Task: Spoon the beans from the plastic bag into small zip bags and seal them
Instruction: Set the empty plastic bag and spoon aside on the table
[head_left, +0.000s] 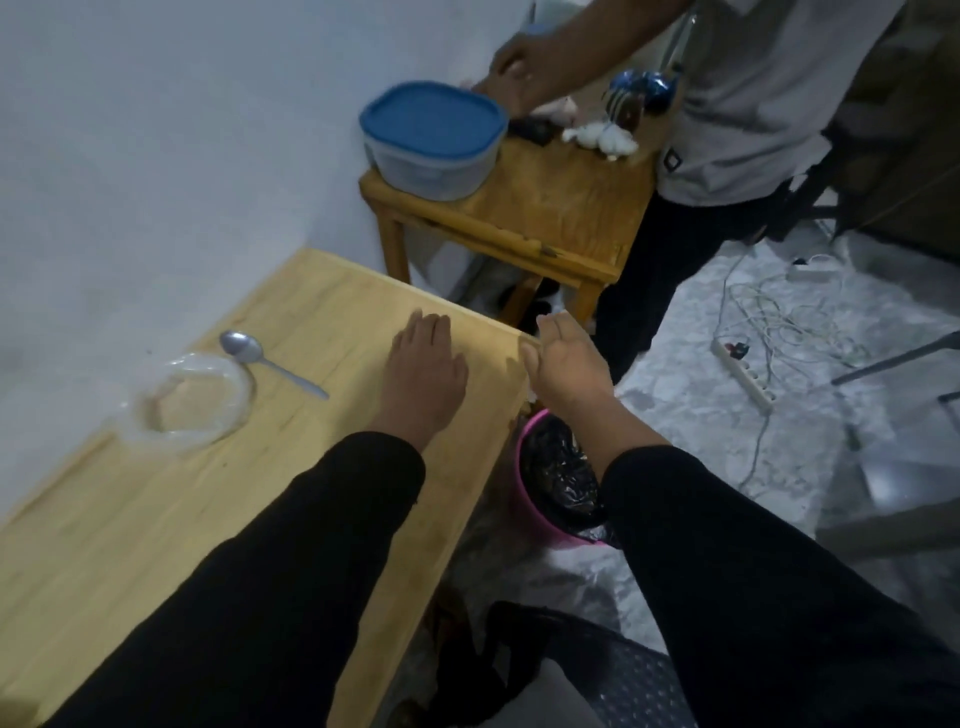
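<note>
A metal spoon (260, 356) lies on the pale wooden table (156, 509), bowl end toward the wall. Beside it at the left sits a clear, round plastic dish or bag (192, 400); I cannot tell which, and no beans show in it. My left hand (428, 371) rests flat on the table near its far right corner, fingers straight. My right hand (563, 364) hovers just past the table's right edge, palm turned inward, fingers relaxed, holding nothing. No small zip bags are in view.
A pink bin with a black liner (550, 488) stands under the table's right edge. Beyond is a small wooden side table (545, 208) with a blue-lidded tub (434, 137). Another person (753, 104) stands there. A power strip and cables (748, 364) lie on the floor.
</note>
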